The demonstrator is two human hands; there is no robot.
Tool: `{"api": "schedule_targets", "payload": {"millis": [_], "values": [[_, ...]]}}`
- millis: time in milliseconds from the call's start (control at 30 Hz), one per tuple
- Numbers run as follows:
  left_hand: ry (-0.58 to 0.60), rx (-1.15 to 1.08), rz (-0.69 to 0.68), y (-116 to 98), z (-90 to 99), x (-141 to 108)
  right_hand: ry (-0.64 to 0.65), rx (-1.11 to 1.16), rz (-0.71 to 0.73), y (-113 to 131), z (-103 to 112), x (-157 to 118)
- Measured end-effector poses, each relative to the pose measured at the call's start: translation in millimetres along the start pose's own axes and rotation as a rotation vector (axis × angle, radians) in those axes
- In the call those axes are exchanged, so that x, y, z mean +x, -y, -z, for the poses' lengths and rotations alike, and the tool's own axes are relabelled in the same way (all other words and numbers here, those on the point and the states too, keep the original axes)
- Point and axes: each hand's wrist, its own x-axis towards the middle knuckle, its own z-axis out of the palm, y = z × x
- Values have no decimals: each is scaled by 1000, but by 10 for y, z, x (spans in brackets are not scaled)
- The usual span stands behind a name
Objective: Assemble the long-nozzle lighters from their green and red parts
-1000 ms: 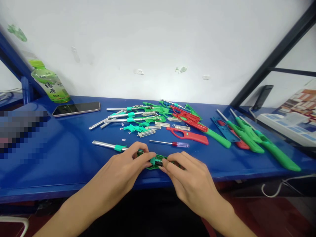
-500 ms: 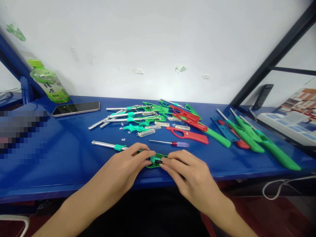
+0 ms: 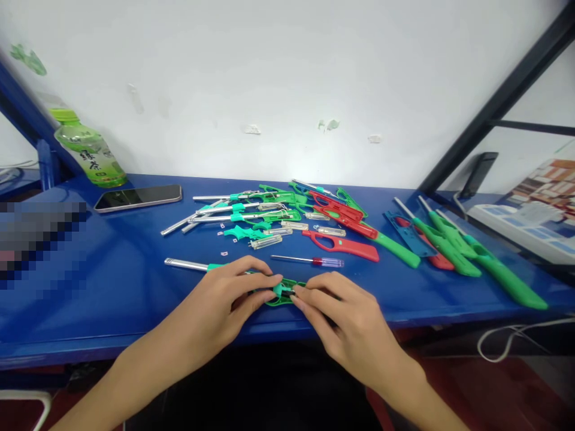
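At the front of the table lies a partly open green utility lighter (image 3: 186, 264), its metal tube pointing left and its green handle shell (image 3: 276, 303) between my hands. My left hand (image 3: 224, 302) pinches a teal trigger piece (image 3: 278, 290) over the shell with thumb and forefinger. My right hand (image 3: 353, 311) has its fingertips closed on a small black part (image 3: 288, 293) beside the trigger, and these fingers hide much of it. Just beyond my hands is a screwdriver (image 3: 314, 261) with a clear purple and red handle.
Behind lie several opened lighters with metal tubes (image 3: 220, 219), clear fuel tanks (image 3: 267, 241), loose teal triggers (image 3: 245, 232) and red shells (image 3: 345, 246). Closed green lighters (image 3: 453, 251) rest at right. A phone (image 3: 139, 197) and a green bottle (image 3: 92, 149) are at left.
The lighter's metal tube has shifted slightly left and nearer the back. My left hand has moved a little with it, while my right hand stays almost still.
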Motion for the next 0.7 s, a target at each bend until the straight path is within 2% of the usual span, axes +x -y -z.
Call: {"api": "schedule_targets", "payload": {"millis": [267, 567, 700], "values": [[-30, 16, -4, -9, -19, 0, 23, 57, -10, -18, 43, 10], [-2, 3, 43, -30, -6, -4, 11, 74, 10, -31, 55, -21], [24, -19, 74, -22, -11, -25, -1, 120, -60, -11, 55, 7]]}}
